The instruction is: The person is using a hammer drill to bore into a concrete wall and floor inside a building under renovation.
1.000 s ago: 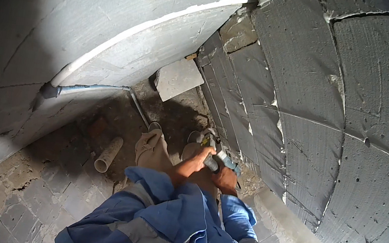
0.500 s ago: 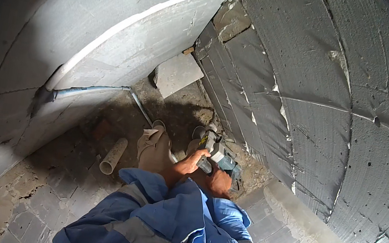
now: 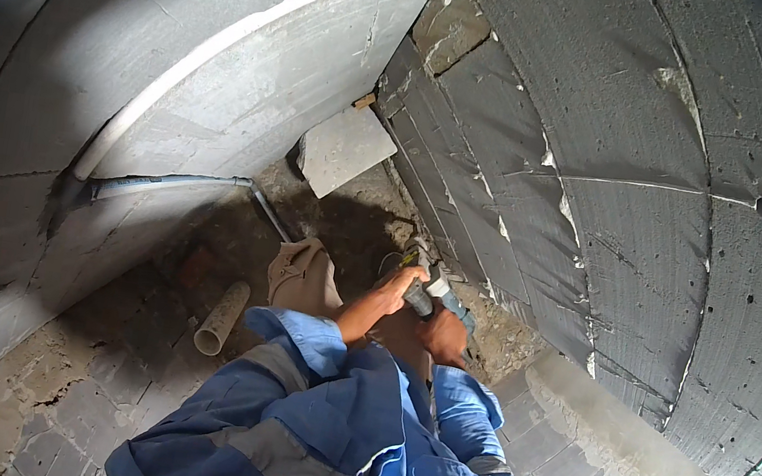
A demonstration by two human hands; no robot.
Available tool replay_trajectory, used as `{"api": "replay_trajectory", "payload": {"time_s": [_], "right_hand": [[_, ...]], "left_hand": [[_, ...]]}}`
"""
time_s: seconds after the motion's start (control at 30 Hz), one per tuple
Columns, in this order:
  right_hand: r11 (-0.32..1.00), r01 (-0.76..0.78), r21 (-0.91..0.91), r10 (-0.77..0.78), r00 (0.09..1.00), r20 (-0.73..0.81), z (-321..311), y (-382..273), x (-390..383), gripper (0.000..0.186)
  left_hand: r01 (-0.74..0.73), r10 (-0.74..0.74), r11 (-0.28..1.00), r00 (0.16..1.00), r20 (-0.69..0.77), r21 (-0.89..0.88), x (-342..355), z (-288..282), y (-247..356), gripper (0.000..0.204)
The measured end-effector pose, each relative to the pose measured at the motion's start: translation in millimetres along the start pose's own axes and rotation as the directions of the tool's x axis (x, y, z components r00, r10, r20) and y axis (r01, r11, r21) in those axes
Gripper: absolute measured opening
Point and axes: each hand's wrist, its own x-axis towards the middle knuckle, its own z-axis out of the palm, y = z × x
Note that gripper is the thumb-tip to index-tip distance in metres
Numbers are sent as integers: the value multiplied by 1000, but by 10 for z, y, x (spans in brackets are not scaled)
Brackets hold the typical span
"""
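Observation:
A grey and teal power tool (image 3: 436, 284), apparently a hammer drill, is held low at the foot of the dark block wall, beside my legs. My left hand (image 3: 399, 287) is closed round its dark grey side handle. Below and right of that, my right hand (image 3: 445, 339) grips the rear part of the tool. The working end is small in the picture and partly lost against my shoe and the rough floor.
A white wall (image 3: 84, 46) carries a white pipe (image 3: 233, 39) and blue-grey conduit (image 3: 152, 184) bending down to the floor. A loose slab (image 3: 345, 149) lies in the corner. A short pipe (image 3: 221, 318) lies left of my legs. The block wall (image 3: 625, 255) rises at right.
The tool and both hands have shifted up slightly, and the tool has turned a little since half a second ago. The view has tilted slightly. Both grips are unchanged.

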Motion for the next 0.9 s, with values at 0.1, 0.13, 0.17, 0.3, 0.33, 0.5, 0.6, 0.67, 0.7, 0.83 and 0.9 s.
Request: {"api": "replay_trajectory", "payload": {"time_s": [0.1, 0.13, 0.17, 0.3, 0.33, 0.5, 0.6, 0.67, 0.7, 0.83, 0.9], "right_hand": [[987, 161, -3, -161, 987, 14, -37, -373, -146, 58], [988, 143, -54, -141, 989, 45, 57, -194, -147, 57], [991, 96, -96, -89, 994, 70, 98, 51, -193, 56], [993, 97, -67, -94, 994, 46, -35, 129, -638, 58], [993, 105, -56, -102, 993, 56, -29, 107, -654, 58], [991, 124, -50, -120, 990, 77, -55, 35, -439, 59], [992, 118, -53, -113, 990, 84, -117, -17, -329, 59], [987, 133, -86, -126, 988, 90, -74, 10, -269, 59], [980, 162, -119, -152, 984, 92, -58, -10, -231, 59], [989, 112, -94, -103, 991, 88, 11, -9, -105, 62], [990, 120, -77, -114, 991, 73, 18, -1, -50, 61]], "left_hand": [[-475, 474, 880, 872, -124, 29, 279, -800, -397, 19], [-509, 521, 853, 840, -150, 111, 246, -660, -569, 19], [-478, 489, 871, 866, -103, 118, 102, -370, -611, 19], [-209, 197, 970, 975, -103, -123, -744, 195, -642, 44], [-204, 195, 972, 977, -82, -119, -800, 177, -650, 44], [-168, 163, 976, 986, -48, -139, -536, 20, -511, 23], [-208, 199, 972, 976, -85, -112, -550, 41, -379, 21], [-225, 221, 961, 974, -41, -159, -589, 82, -325, 23], [-233, 229, 959, 973, -42, -160, -562, 44, -346, 23], [-255, 249, 938, 967, -57, -236, -520, 34, -310, 17], [-245, 236, 951, 969, -72, -189, -451, 15, -272, 16]]}}
